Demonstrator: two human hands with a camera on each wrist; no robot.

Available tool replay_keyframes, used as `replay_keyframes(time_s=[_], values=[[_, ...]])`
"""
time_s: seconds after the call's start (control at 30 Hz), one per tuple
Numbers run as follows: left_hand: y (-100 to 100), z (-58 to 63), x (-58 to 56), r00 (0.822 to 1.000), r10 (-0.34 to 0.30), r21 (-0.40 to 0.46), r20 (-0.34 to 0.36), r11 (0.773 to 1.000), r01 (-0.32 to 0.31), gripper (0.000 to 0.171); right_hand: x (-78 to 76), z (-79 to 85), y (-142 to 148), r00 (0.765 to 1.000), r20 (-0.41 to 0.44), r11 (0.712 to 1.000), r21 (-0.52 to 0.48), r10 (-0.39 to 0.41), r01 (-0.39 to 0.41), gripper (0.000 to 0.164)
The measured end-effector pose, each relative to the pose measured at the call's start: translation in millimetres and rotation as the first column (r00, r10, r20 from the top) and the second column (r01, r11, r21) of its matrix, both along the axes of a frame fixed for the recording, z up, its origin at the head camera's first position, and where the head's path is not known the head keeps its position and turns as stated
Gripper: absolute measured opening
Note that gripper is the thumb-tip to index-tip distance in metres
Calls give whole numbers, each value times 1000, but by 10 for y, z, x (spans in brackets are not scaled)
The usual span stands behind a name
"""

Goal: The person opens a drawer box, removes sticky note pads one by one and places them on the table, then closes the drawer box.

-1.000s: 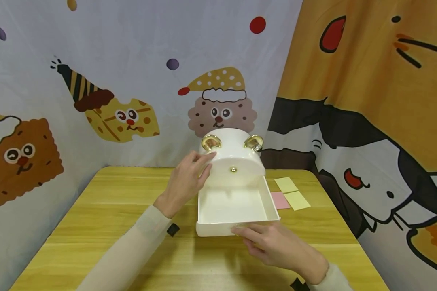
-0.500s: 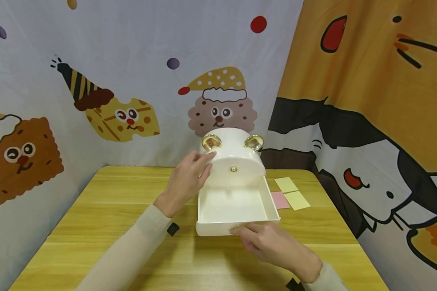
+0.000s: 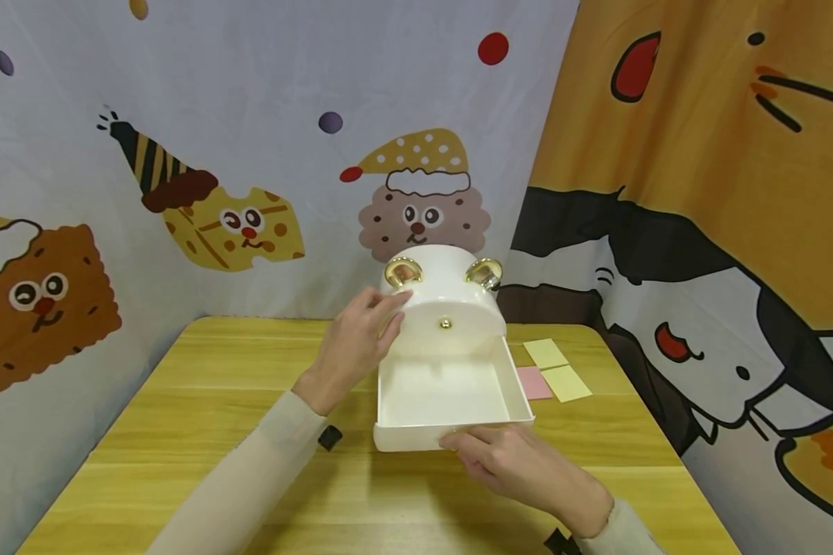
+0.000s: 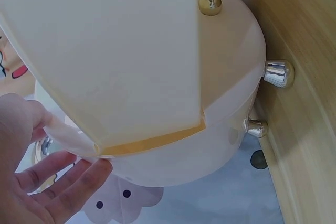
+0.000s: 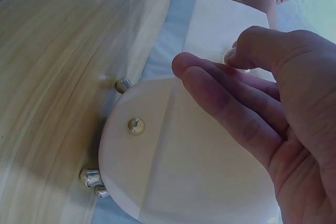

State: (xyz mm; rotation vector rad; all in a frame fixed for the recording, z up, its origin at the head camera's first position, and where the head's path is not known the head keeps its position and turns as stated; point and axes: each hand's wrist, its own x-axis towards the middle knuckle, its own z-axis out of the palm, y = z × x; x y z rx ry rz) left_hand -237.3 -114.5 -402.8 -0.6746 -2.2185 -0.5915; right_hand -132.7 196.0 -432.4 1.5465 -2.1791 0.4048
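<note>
A white rounded drawer box [image 3: 444,270] with two gold ear-shaped loops on top stands on the table. Its middle drawer [image 3: 451,438] is pulled out toward me, and the inside shows bare. My right hand [image 3: 514,466] pinches the small gold knob [image 5: 228,56] on that drawer's front between thumb and index finger. Fingers of my left hand [image 3: 354,343] rest, fairly straight, against the left side of the box near its front edge. Above the drawer, a second gold knob [image 3: 445,324] sits on the front. Below it, another knob [image 4: 210,4] marks the lower front.
Two yellow sticky notes [image 3: 566,382] and a pink one [image 3: 533,382] lie on the wooden table [image 3: 250,370] right of the box. Short metallic feet [image 4: 278,73] hold the box up. A cartoon-printed cloth [image 3: 250,92] hangs behind and around the table.
My right hand has shifted slightly left at the knob since a second ago. The drawer, the box and my left hand look unmoved.
</note>
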Motion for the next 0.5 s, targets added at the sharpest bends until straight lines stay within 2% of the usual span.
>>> replay_keyframes(time_s=[0.37, 0.5], values=[[4, 5, 3, 1000, 1, 6, 5, 1000, -1, 39, -25, 56, -13, 1000, 17, 1000, -4, 15, -15, 47], [5, 19, 17, 1000, 0, 7, 12, 1000, 0, 39, -45, 100, -23, 1000, 17, 1000, -16, -4, 4, 47]])
